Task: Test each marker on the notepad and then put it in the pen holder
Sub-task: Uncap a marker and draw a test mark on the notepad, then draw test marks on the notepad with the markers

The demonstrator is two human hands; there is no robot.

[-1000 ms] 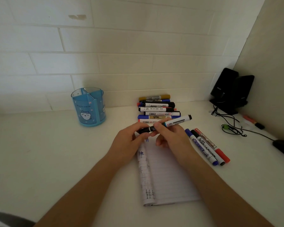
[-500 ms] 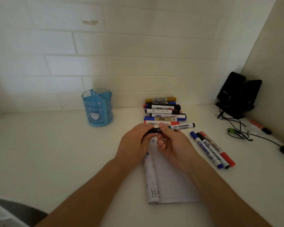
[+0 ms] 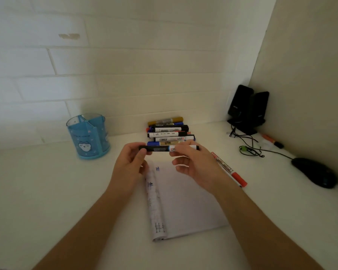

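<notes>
I hold a black-capped marker (image 3: 165,148) level above the top of the notepad (image 3: 185,203). My left hand (image 3: 131,164) pinches its black cap end, and my right hand (image 3: 195,162) pinches its white barrel. The notepad lies open on the desk with a small blue mark near its top. Behind the hands lies a pile of markers (image 3: 169,131). A red marker (image 3: 229,169) lies right of the notepad, partly hidden by my right wrist. The blue pen holder (image 3: 89,136) stands at the back left and looks empty.
Black speakers (image 3: 248,109) stand in the back right corner, with cables (image 3: 250,147) trailing onto the desk. A black mouse (image 3: 314,172) sits at the right edge. An orange marker (image 3: 271,141) lies by the right wall.
The marker has levelled out and now shows between my hands, which sit a little farther apart. The camera has shifted, so the scene has slid slightly in view.
</notes>
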